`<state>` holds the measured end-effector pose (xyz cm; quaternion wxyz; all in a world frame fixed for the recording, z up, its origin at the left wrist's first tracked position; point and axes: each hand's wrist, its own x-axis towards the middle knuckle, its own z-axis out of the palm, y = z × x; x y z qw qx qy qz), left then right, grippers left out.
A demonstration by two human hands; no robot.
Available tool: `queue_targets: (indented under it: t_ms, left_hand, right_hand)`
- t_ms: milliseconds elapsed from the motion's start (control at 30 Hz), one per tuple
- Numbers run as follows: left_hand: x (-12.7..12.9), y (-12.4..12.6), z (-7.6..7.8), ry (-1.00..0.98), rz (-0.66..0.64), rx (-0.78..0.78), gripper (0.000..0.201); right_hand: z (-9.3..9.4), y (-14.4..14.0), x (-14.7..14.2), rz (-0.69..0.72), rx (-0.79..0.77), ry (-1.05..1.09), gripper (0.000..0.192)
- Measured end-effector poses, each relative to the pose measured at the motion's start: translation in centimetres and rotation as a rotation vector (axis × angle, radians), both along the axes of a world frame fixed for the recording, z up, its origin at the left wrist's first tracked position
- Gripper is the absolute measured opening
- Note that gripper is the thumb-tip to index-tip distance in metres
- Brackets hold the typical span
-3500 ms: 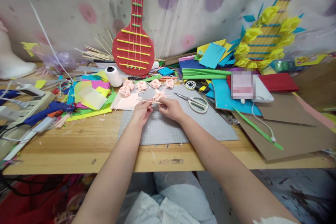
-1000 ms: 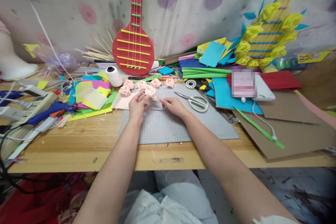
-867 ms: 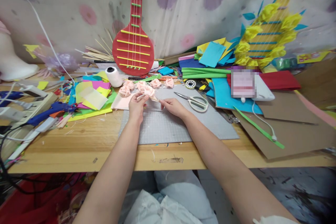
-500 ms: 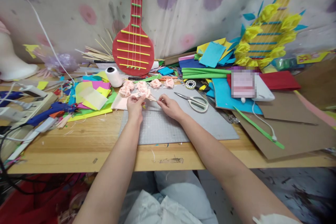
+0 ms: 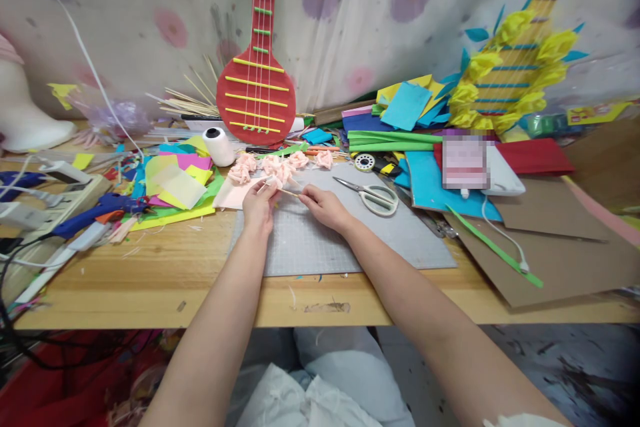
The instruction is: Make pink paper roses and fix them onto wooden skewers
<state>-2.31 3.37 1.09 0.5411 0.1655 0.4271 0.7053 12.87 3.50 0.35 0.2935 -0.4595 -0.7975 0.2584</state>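
Observation:
Above the grey cutting mat (image 5: 320,247), my left hand (image 5: 260,203) is closed around the base of a pink crepe-paper flower (image 5: 283,171). A thin pale stick (image 5: 289,193) runs from that base to my right hand (image 5: 323,205), whose fingertips pinch its other end. More pink paper flowers (image 5: 241,170) lie just behind my hands, one of them (image 5: 324,159) apart on the right. Pink paper (image 5: 233,193) lies left of my left hand. White-handled scissors (image 5: 377,200) rest open on the mat, right of my right hand.
Behind stand a white thread spool (image 5: 219,147) and a red paper lute (image 5: 256,100). Coloured paper scraps (image 5: 175,183) and a blue glue gun (image 5: 107,210) are on the left. To the right are a tape roll (image 5: 364,161), brown cardboard (image 5: 545,247) and a yellow flowered instrument (image 5: 515,73).
The pink flower in my left hand has turned slightly, and the stick between my hands shows more plainly. My right hand has shifted slightly downward. The view has moved a little.

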Motion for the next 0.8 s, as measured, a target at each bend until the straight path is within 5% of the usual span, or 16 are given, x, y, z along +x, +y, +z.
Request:
queue_targets:
  t_ms: [567,800]
  left_hand:
    - [0.13,-0.05,0.62,-0.057,0.076,-0.024,0.038]
    - [0.02,-0.09,0.45,-0.070,-0.014,-0.008,0.023]
  right_hand:
    - [-0.19,-0.09,-0.25,-0.009,-0.018,-0.018,0.026]
    - [-0.25,0.21,-0.22,0.006,-0.033,-0.003,0.025]
